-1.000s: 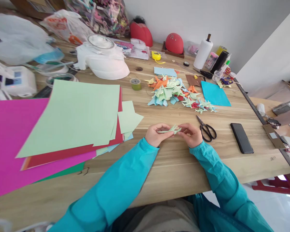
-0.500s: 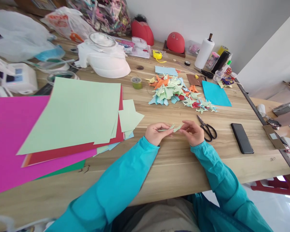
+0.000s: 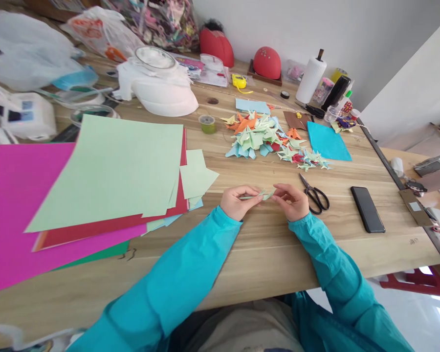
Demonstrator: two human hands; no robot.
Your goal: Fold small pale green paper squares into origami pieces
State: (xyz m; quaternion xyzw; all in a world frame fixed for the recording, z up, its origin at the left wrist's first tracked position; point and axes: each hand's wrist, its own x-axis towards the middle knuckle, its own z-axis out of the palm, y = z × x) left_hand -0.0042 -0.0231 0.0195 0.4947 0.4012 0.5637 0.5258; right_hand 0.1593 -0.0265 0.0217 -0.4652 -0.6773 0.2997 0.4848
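Observation:
A small piece of folded pale green paper (image 3: 267,196) is pinched between my two hands, just above the wooden table. My left hand (image 3: 239,202) is closed on its left end, thumb in front. On its right end, my right hand (image 3: 291,201) grips with thumb and fingertips. The fingers hide part of the paper, so its full shape cannot be made out. Black-handled scissors (image 3: 317,198) lie right of my right hand. Beyond my hands is a heap of folded paper figures (image 3: 254,137) in green, orange, blue and red. Cut green paper pieces (image 3: 198,177) lie left of my left hand.
Large sheets of green paper (image 3: 113,171) lie over red and magenta paper (image 3: 18,205) at left. A phone (image 3: 367,209) rests at right. Farther back are a blue sheet (image 3: 329,141), a spool (image 3: 207,124), a tape measure (image 3: 239,82) and a white cap (image 3: 161,93).
My right hand has shifted slightly left, closer to my left hand, and the right end of the folded paper has moved with it. My left hand stays put.

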